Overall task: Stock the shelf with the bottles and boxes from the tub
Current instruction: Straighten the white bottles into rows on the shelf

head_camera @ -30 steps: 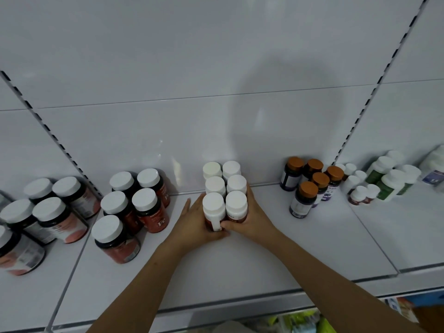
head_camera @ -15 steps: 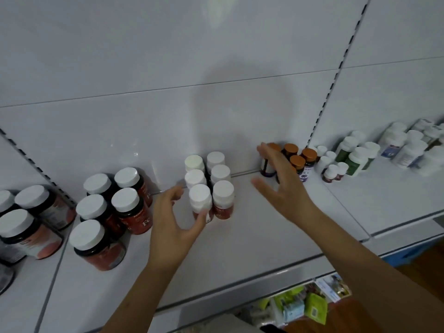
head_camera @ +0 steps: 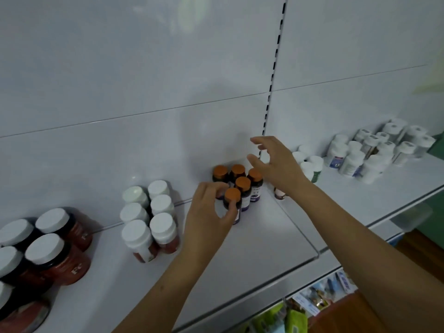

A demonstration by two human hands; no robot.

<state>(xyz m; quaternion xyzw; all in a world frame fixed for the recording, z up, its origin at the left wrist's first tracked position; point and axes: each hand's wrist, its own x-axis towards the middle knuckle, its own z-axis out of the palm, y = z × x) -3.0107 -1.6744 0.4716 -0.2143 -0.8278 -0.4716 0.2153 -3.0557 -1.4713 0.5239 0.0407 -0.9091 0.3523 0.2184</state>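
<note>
Several dark bottles with orange caps [head_camera: 242,182] stand in a cluster at the back of the white shelf [head_camera: 264,239]. My left hand [head_camera: 209,215] curls round the front orange-capped bottle [head_camera: 232,197], thumb on its near side and fingers over its far side. My right hand [head_camera: 276,164] hovers just right of the cluster with fingers spread and holds nothing. Several white-capped bottles [head_camera: 149,212] stand in two rows to the left of my left hand.
Large white-lidded red jars [head_camera: 50,251] fill the shelf's left end. Small white-capped bottles [head_camera: 310,164] sit behind my right wrist, and several white bottles [head_camera: 374,152] stand on the adjoining shelf to the right. Coloured packages [head_camera: 288,318] show below the shelf's front edge.
Both hands left the white-capped bottles and moved right to the orange-capped cluster. My left hand now grips the front orange-capped bottle. The view swung right.
</note>
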